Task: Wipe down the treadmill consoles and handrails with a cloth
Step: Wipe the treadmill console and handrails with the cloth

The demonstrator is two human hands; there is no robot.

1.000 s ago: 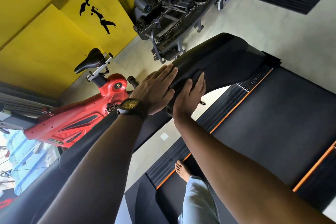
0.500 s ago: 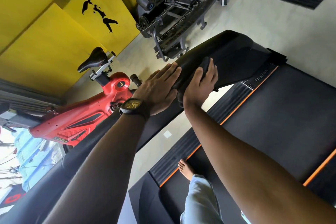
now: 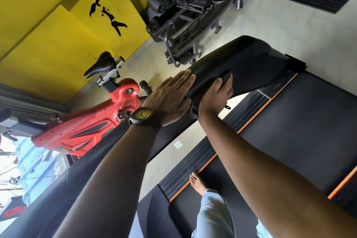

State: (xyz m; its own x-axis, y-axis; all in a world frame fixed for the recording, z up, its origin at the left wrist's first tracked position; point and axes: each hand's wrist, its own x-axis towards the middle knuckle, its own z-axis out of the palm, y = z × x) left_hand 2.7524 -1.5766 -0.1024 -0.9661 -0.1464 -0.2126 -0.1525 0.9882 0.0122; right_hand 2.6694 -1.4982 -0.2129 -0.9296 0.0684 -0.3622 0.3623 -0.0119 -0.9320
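The treadmill's black upright [image 3: 243, 60] slopes from the belt deck toward me and joins the black handrail [image 3: 83, 176] at lower left. My right hand [image 3: 215, 96] presses a dark cloth [image 3: 226, 77] against the upright's inner face. Its fingers are bent over the cloth, which bunches just beyond the fingertips. My left hand [image 3: 171, 98], with a black watch on the wrist, lies flat with straight fingers on the outer face of the same upright, beside the right hand.
A red exercise bike [image 3: 90, 125] stands left of the handrail. Behind the upright is a black chain-driven machine [image 3: 185, 11], against yellow walls. My bare foot [image 3: 197, 181] stands by the treadmill belt [image 3: 299, 125] with its orange edge strip.
My right hand has slid farther up the upright with the cloth, and its fingers have bent over it. My left hand has stayed flat in the same place.
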